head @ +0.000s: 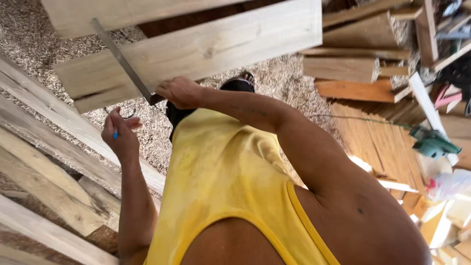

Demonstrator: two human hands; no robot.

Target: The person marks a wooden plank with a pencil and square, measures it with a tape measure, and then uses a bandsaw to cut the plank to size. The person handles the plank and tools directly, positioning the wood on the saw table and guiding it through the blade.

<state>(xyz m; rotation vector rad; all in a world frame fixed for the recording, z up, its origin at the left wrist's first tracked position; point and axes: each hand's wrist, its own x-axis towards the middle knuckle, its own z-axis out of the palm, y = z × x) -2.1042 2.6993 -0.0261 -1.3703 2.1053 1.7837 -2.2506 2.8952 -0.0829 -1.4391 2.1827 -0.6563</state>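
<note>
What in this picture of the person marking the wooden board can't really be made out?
- Metal ruler: its lower end is hidden under the right hand, head view.
- Blue pencil: only a sliver shows inside the left hand; its tip is covered by fingers.
- Wooden board: its right end is cut off at the top edge.
- Green power tool: too small to identify.

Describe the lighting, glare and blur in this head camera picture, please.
Head view: even daylight, no hard shadows; the pale wooden plank and long grey metal ruler look sharp; the white plastic sheeting at the right edge is overexposed; the left hand, pinching a small blue pencil, is slightly soft.
</note>
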